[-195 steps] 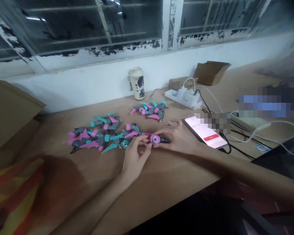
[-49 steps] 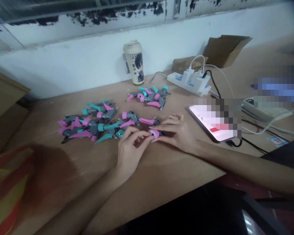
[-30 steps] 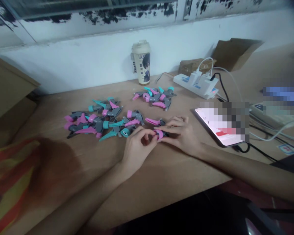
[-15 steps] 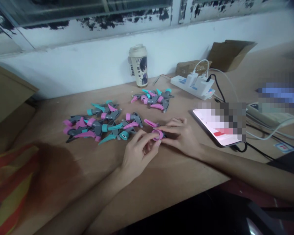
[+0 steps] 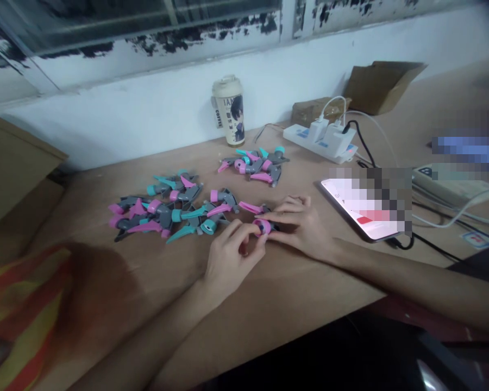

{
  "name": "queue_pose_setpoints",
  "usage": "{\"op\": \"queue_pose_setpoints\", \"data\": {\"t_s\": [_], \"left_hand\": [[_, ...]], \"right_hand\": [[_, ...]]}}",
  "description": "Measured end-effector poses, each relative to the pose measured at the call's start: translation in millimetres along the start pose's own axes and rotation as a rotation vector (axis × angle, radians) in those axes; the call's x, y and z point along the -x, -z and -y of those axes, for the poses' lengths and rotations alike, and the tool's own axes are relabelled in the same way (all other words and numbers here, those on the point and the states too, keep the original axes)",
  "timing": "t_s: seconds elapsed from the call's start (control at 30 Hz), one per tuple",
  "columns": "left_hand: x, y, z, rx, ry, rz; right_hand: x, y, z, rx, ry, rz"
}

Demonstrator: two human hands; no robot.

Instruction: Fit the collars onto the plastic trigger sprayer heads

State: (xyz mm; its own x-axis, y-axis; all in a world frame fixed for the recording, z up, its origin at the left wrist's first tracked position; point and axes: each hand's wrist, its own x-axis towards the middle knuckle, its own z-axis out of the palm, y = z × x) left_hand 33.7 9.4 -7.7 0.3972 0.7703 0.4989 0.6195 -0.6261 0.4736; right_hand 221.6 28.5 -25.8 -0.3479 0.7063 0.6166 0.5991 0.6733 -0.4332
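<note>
At the far left of the table, whose brown top looks smooth, stands brown cardboard with flat, matt sides, and below it lies a striped cloth or bag, yellow and red, rather blurred. Next comes the larger pile of spray heads, made of smooth plastic, with grey angled bodies, narrow pink or teal levers and short round collars. Behind, a cream tumbler with a printed figure stands upright near the white wall, and in front of it lies a smaller pile of the same pieces. The left hand has its index finger and thumb bent, touching the pink, ring-shaped collar of the held spray head; whether they pinch it, I cannot tell. The right hand grips this same piece by its grey body, between thumb and fingers. Further right are a white power strip with plugs and a flat phone, its lit screen partly pixelated. Where a pale disc showed inside the pink collar a moment ago, a darker opening shows now; both piles have stayed in their places. As for room, bare surface extends from the striped cloth to the left forearm, a narrow gap separates the right hand from the phone, and the front edge slants upward to the right, below the right forearm.
</note>
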Motion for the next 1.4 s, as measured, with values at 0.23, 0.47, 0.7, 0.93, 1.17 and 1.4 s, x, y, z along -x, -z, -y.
{"op": "queue_pose_setpoints", "data": {"t_s": [0.23,0.47,0.7,0.93,1.17,1.4], "left_hand": [[2.2,0.3,-0.2,0.101,-0.012,0.05],[7.1,-0.6,1.0,-0.02,0.127,0.008],[6.4,-3.0,4.8,-0.237,0.216,0.117],[7.0,-2.5,0.2,-0.306,0.283,0.228],[7.3,-0.3,-2.1,-0.356,0.33,0.257],[7.9,0.4,-0.6,-0.335,0.29,0.214]], "right_hand": [[-1.7,-1.8,-1.9,0.02,-0.071,0.003],[-24.0,2.1,2.3,0.013,-0.121,-0.028],[-91.4,-26.2,15.6,0.08,0.016,0.019],[-136.7,-86.8,44.1,0.255,0.097,0.242],[-135.1,-97.4,51.3,0.227,0.075,0.32],[-126.8,-45.4,-1.0,0.181,0.019,0.293]]}}
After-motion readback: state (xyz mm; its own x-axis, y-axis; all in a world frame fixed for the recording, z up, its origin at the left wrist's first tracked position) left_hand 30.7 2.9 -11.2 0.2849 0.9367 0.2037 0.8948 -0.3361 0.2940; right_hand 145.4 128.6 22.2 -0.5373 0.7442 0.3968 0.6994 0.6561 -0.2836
